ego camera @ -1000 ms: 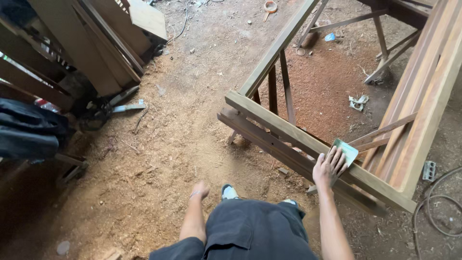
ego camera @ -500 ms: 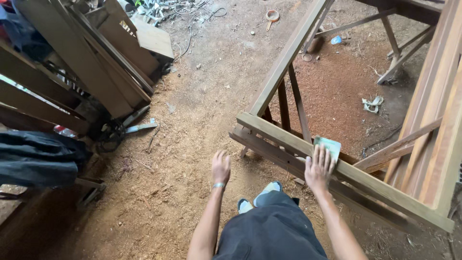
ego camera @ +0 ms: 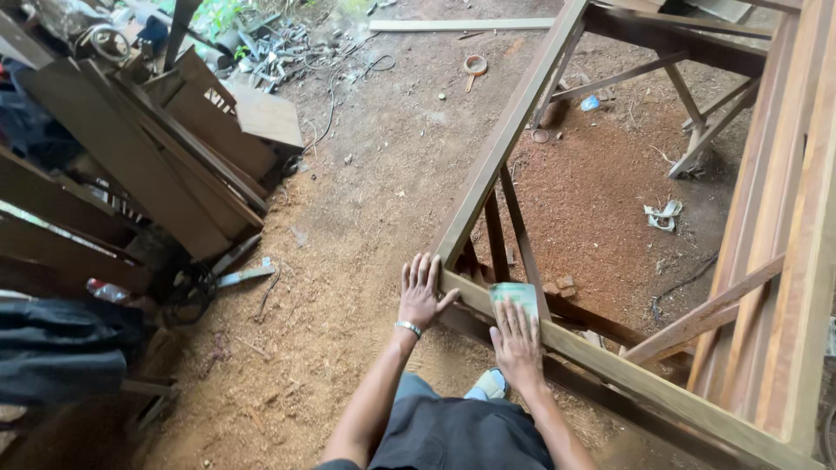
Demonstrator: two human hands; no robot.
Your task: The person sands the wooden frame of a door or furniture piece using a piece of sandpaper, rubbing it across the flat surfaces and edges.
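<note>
A large wooden frame [ego camera: 509, 130] rests on trestles in front of me, its near rail running from the corner toward the lower right. My left hand [ego camera: 421, 292] lies flat with fingers spread at the frame's near corner, a bracelet on the wrist. My right hand [ego camera: 517, 342] presses a greenish sheet of sandpaper [ego camera: 515, 297] against the top of the near rail, just right of the corner. The fingers cover the sheet's near half.
Wooden boards and planks [ego camera: 148, 165] lean in a pile at the left, with a dark cloth [ego camera: 61, 348] below them. Sawdust covers the dirt floor [ego camera: 348, 226]. Long planks [ego camera: 788, 218] lie on the frame at the right. Scrap metal and cables [ego camera: 279, 52] lie at the back.
My right hand slid the sandpaper left along the rail toward the corner. My left hand rose from beside my leg and came down flat on the frame's corner.
</note>
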